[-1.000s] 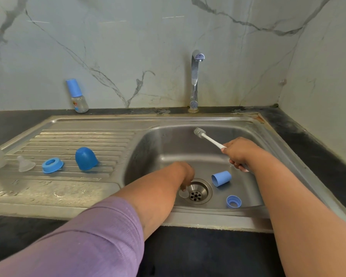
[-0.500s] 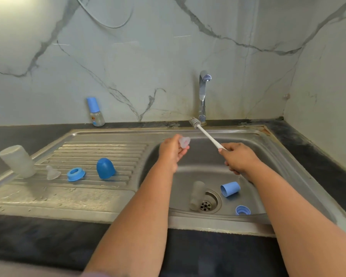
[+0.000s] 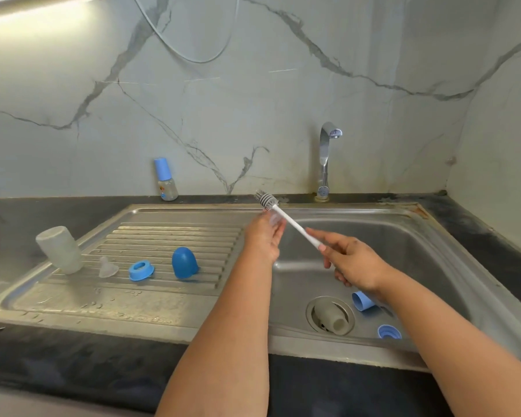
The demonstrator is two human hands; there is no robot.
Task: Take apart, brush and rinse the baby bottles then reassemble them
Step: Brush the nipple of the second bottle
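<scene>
Left hand [image 3: 263, 236]: pinches teat [image 3: 273, 218], raised.
Right hand [image 3: 354, 260]: grips brush [image 3: 286, 218] handle.
Axis: bristles just above-left of teat.

L hand [image 3: 263, 236] raised, fingers curled, maybe pinching; R hand [image 3: 354, 261] gripping.

The clear teat [image 3: 273, 219] in the left hand [image 3: 263, 239] is motion-blurred and mostly covered by the fingers, so its shape cannot be made out. The brush [image 3: 286, 219] handle's lower end is buried in the right hand [image 3: 354, 264]. At 5 o'clock in the basin, the right forearm cuts off part of the blue cap [image 3: 362, 300]. The bottle [image 3: 330, 319] lying over the drain [image 3: 313, 305] hides the strainer holes. Both arms run off the bottom edge.
</scene>
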